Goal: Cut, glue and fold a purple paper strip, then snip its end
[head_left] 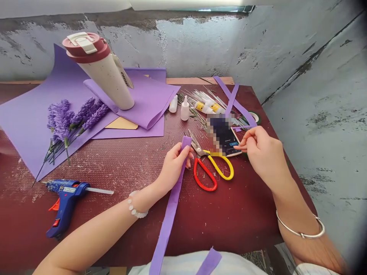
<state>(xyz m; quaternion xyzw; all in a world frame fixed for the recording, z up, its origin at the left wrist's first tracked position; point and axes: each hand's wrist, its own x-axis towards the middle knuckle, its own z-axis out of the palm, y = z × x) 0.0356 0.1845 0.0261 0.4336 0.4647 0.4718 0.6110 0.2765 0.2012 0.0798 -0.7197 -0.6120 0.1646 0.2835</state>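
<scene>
A long purple paper strip is pinched near its top end between the thumb and fingers of my left hand; it hangs down toward my lap. Just right of that hand lie scissors with one red and one yellow handle, blades partly apart. My right hand hovers over the lower right of a phone, a finger stretched out at its screen. Nothing shows held in this hand. Part of the phone is blurred. Another purple strip piece lies at my lap.
A blue glue gun lies at left. Purple artificial flowers rest on purple sheets, with a tumbler behind. Small bottles, thin wire stems, crossed purple strips and a green tape roll are at the back.
</scene>
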